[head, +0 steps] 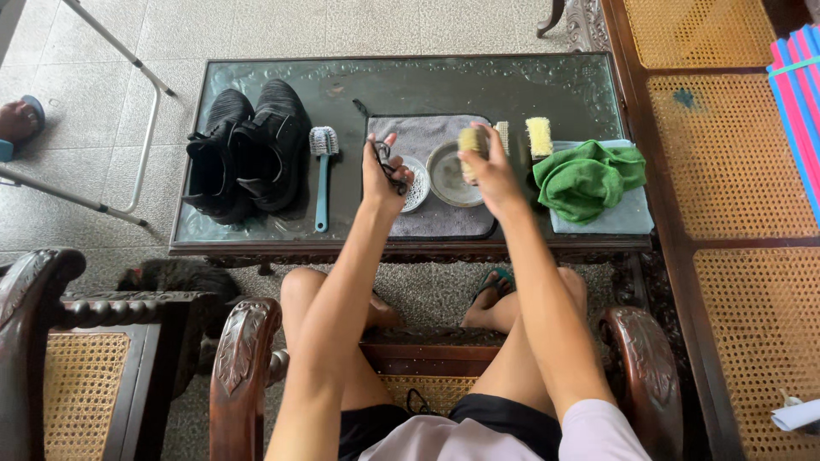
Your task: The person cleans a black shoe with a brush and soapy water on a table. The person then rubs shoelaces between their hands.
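Observation:
My left hand (382, 177) grips a bunch of black shoelaces (389, 162) over the grey mat (444, 218). My right hand (491, 171) holds a small tan-bristled brush (471, 147) above a round metal bowl (446, 177). A small white strainer-like dish (417, 183) lies beside the bowl, partly hidden by my left hand. A pair of black shoes (248, 154) stands at the table's left end, with a blue-handled brush (323, 175) beside them.
The dark glass-topped table (410, 85) also carries a yellow-bristled brush (539, 137) and a green cloth (589, 179) on a pale blue towel (628, 220). Carved wooden cane chairs stand left and right. A metal frame (128, 102) and someone's foot (17, 119) are at far left.

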